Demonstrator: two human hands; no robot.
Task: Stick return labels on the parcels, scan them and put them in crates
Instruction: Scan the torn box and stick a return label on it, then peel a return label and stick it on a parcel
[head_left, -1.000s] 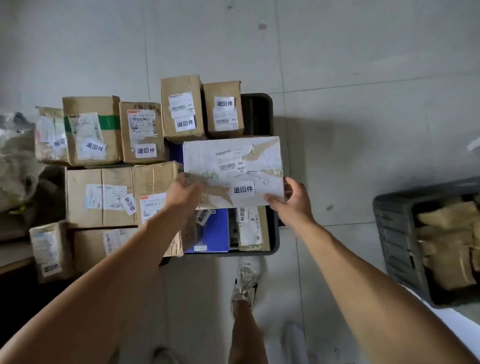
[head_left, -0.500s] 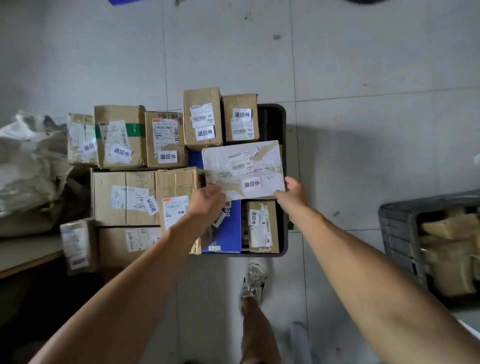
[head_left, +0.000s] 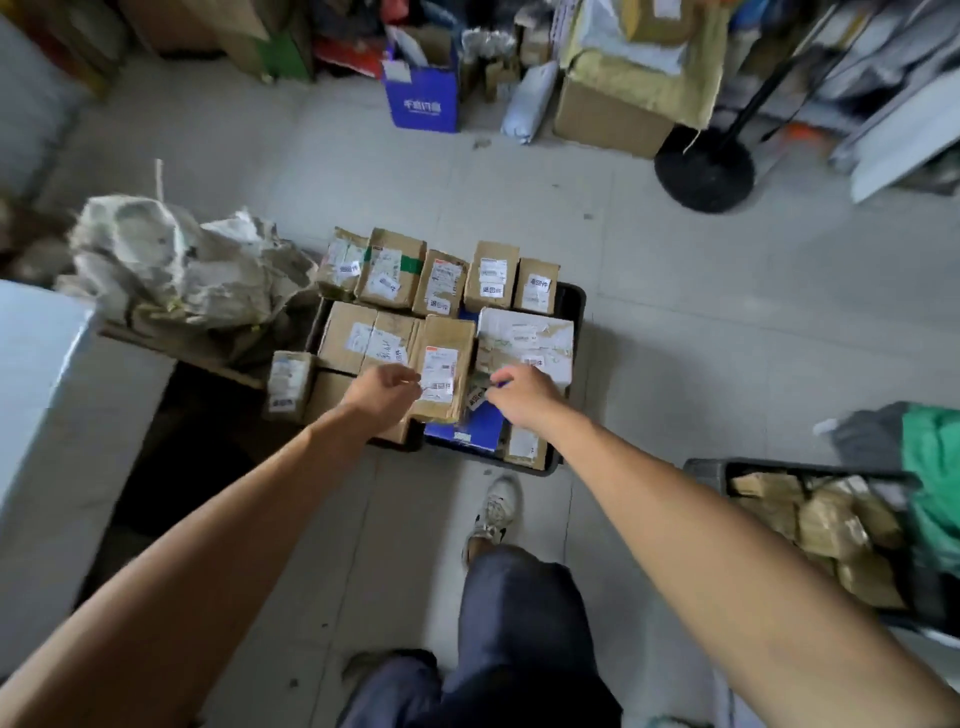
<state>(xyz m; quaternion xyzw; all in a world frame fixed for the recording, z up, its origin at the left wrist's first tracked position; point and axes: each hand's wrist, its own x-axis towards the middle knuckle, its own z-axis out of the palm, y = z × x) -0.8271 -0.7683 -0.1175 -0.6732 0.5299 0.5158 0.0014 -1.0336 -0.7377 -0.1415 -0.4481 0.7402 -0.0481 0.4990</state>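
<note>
A black crate (head_left: 575, 304) on the floor is packed with brown cardboard parcels, most bearing white return labels. The flat parcel with white tape (head_left: 524, 335) lies on top at the crate's right side, with its label facing up. My left hand (head_left: 387, 391) hovers over the parcels left of a tall brown box (head_left: 445, 364); its fingers are loosely curled and hold nothing. My right hand (head_left: 524, 396) hangs just in front of the flat parcel, off it, fingers relaxed and empty. The view is blurred.
A second dark crate (head_left: 709, 467) holding brown parcels stands at the right, beside green cloth (head_left: 930, 467). A crumpled woven sack (head_left: 171, 265) lies left of the crate, next to a white surface (head_left: 36, 395). Farther back are a blue box (head_left: 423, 96) and a round black stand base (head_left: 704, 169).
Both hands set the flat white-taped parcel down on the crate's right side and let go of it. The hands drew back toward me, and my head lifted to show more of the room.
</note>
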